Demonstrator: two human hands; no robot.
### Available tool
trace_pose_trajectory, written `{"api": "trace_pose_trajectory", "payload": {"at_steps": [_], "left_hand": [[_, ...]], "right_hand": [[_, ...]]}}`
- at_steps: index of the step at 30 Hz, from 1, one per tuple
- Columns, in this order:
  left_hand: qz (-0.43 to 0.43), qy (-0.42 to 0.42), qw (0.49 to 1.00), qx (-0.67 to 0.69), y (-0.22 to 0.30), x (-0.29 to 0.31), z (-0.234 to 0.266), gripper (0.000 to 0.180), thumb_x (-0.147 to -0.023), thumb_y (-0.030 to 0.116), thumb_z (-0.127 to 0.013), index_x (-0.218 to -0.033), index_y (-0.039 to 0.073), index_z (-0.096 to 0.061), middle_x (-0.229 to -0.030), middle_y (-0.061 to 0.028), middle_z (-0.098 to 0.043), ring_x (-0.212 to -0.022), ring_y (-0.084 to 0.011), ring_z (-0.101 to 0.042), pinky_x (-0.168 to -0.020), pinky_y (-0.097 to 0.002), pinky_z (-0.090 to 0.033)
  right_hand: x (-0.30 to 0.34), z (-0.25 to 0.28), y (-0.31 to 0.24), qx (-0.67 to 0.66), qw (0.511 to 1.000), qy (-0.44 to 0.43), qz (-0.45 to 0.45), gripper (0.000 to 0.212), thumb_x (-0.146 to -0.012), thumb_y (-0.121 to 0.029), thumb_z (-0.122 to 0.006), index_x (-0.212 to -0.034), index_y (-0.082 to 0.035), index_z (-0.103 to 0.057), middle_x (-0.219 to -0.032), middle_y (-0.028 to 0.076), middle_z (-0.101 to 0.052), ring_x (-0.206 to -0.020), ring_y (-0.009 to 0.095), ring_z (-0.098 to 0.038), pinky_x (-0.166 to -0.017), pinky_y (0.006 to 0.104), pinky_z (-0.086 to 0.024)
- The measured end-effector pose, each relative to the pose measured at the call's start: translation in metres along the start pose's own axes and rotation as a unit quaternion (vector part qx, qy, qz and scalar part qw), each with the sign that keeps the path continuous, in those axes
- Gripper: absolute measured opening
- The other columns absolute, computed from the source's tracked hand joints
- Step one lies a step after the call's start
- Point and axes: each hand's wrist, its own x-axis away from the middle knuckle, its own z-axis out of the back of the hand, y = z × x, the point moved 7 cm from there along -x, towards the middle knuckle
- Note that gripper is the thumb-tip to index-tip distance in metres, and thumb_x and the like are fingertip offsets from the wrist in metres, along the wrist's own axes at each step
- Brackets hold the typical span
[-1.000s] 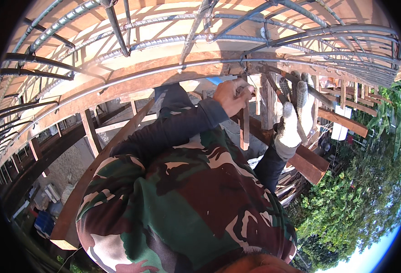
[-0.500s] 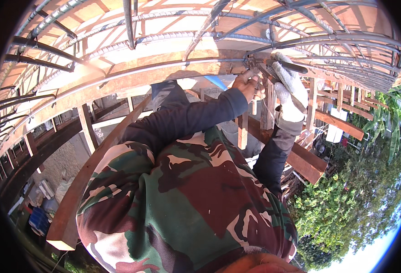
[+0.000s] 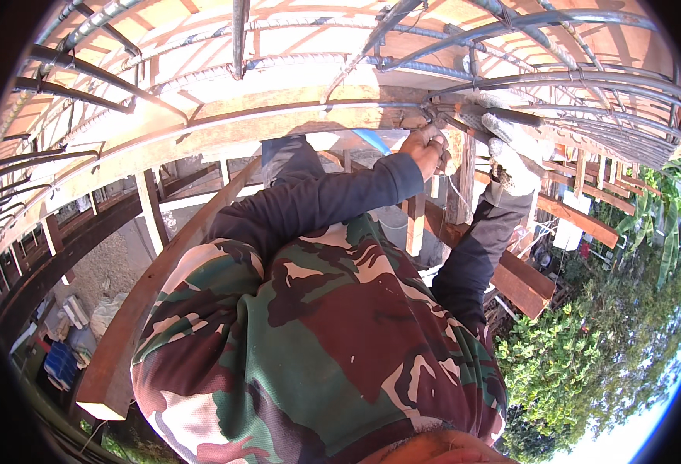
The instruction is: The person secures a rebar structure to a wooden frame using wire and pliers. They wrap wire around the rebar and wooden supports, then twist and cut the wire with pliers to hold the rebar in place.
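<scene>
Head view: gloved right hand clamped on pincers, their head near steel bar; bare left hand curled beside, contents can't tell. Looks mid-work; finished portion unclear.

My camouflage-patterned cloth shirt mixes irregular patches of dark green, maroon, black and pale pinkish beige, and my long fabric sleeve is dark navy. My off-white knitted work glove shows bright against the near-black long-handled metal tool. Round steel bars look grey to blue-grey over peach-tan flat plywood striped with shadow. The squared wooden beam is reddish brown.
</scene>
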Motion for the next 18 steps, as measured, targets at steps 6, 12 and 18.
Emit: {"api": "trace_pose_trajectory", "payload": {"at_steps": [6, 12, 18], "left_hand": [[0.015, -0.004, 1.0, -0.026, 0.002, 0.004, 0.0, 0.02, -0.106, 0.017, -0.038, -0.099, 0.004, -0.052, -0.081, -0.0092, -0.065, -0.068, -0.0156, -0.064, -0.063, -0.03, -0.055], [-0.064, 0.002, 0.992, -0.11, 0.006, 0.004, 0.006, 0.017, -0.105, 0.01, -0.039, -0.102, 0.001, -0.052, -0.081, -0.0107, -0.065, -0.068, -0.0154, -0.065, -0.063, -0.03, -0.056], [-0.252, 0.0, 0.846, -0.47, 0.025, 0.027, 0.008, 0.015, -0.089, -0.001, -0.058, -0.103, 0.0, -0.052, -0.092, -0.0159, -0.063, -0.084, -0.0345, -0.065, -0.076, -0.0445, -0.051]], "right_hand": [[-0.011, -0.015, -0.003, -0.077, 0.996, 0.041, -0.009, 0.049, -0.085, -0.028, -0.071, -0.119, 0.007, -0.06, -0.115, 0.017, -0.063, -0.102, 0.024, -0.06, -0.089, 0.0381, -0.048], [-0.015, -0.043, 0.003, -0.303, 0.937, 0.148, 0.091, 0.051, -0.085, -0.022, -0.073, -0.124, 0.004, -0.051, -0.103, 0.016, -0.062, -0.092, 0.028, -0.062, -0.081, 0.0407, -0.051], [-0.008, -0.042, 0.003, -0.312, 0.919, 0.195, 0.142, 0.032, -0.091, -0.019, -0.07, -0.116, -0.005, -0.055, -0.101, 0.015, -0.059, -0.098, 0.031, -0.06, -0.088, 0.0459, -0.049]]}}
